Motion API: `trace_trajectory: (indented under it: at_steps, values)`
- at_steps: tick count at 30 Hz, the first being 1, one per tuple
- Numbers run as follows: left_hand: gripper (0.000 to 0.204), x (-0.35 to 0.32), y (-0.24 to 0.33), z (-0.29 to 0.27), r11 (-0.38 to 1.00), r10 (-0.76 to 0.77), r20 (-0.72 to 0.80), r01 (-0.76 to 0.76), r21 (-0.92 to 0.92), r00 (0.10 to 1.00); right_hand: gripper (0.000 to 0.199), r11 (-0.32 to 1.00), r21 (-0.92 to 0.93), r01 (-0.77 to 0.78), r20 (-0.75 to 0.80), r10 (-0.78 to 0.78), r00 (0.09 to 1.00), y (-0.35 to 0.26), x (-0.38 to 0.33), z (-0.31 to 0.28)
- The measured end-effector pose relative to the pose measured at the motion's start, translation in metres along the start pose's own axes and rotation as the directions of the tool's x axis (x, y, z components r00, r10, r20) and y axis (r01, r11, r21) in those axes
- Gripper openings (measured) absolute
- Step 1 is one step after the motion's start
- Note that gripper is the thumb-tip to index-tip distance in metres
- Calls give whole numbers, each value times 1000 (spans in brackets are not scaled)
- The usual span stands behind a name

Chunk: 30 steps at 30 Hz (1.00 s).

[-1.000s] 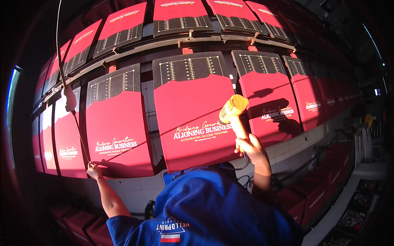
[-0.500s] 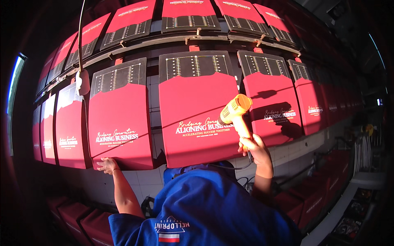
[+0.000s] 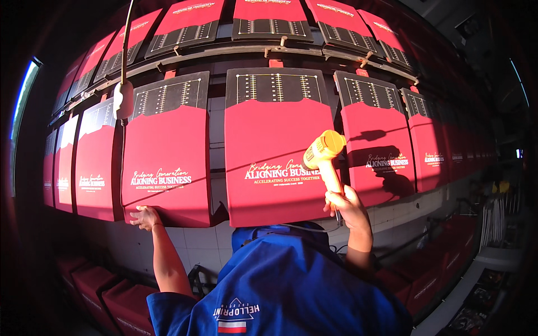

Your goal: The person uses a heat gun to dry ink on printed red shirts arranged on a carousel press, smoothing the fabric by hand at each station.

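My right hand [image 3: 352,210] is wrapped round the handle of a yellow hair dryer [image 3: 325,152]. Its nozzle points left, in front of the right part of a red fabric piece [image 3: 273,131] with white and gold lettering. That piece covers most of a black board [image 3: 274,84] marked with scales. My left hand [image 3: 147,217] rests at the lower left edge of the neighbouring red fabric piece [image 3: 167,137], fingers apart. What its fingertips do at the edge is hard to make out.
More fabric-covered boards stand side by side to the left and right [image 3: 374,131]. Behind a metal rail [image 3: 224,50] is another row [image 3: 272,28]. A white cord switch [image 3: 123,99] hangs at left front of the boards. Red pieces [image 3: 131,305] lie behind me.
My view has shifted slightly, so the boards appear farther right. The hair dryer sits a little more to the left against the middle fabric piece. My left hand stays at the fabric's lower edge.
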<state>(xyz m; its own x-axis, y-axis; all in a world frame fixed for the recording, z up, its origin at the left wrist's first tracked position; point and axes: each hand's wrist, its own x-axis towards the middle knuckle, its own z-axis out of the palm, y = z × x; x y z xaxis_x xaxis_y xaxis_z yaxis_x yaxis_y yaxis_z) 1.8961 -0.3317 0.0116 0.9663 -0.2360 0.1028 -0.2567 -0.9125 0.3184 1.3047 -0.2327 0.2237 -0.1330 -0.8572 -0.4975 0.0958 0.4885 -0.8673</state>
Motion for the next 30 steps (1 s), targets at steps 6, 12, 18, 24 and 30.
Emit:
trace_trajectory:
  at_steps: [6,12,18,24,30]
  values:
    - [61,5,-3,8,999,11,-34,-10,32,999,16,1000,-12,-3,13,3,1000,4,4,3]
    - [61,6,-4,12,998,16,-57,-13,54,998,17,999,-35,20,-1,-20,1000,5,5,8]
    - [61,7,-5,11,998,10,-64,-6,55,998,17,1000,-8,3,35,-2,999,-1,5,11]
    - [63,4,-3,5,1000,10,-29,-9,20,1000,15,1000,10,-28,100,26,995,-8,7,13]
    - [62,5,-4,7,1000,27,-49,-27,2,998,17,999,-30,-20,135,24,991,-10,10,18]
